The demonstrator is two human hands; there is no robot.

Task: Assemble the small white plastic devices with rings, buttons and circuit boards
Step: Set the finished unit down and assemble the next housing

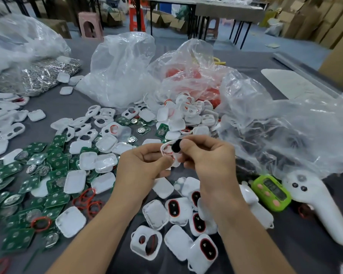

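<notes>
My left hand holds a small white plastic shell with a red ring in it, above the middle of the table. My right hand pinches a small black button pad against the top of that shell. Green circuit boards lie spread at the left. Loose red rings lie beside them. Below my wrists lie several white shells with black buttons and red rings fitted. Plain white shell halves are scattered across the middle.
Clear plastic bags stand behind: one with white parts, one with red rings, one large at the right. A green timer and a white handheld controller lie at the right. A pile of metal clips lies far left.
</notes>
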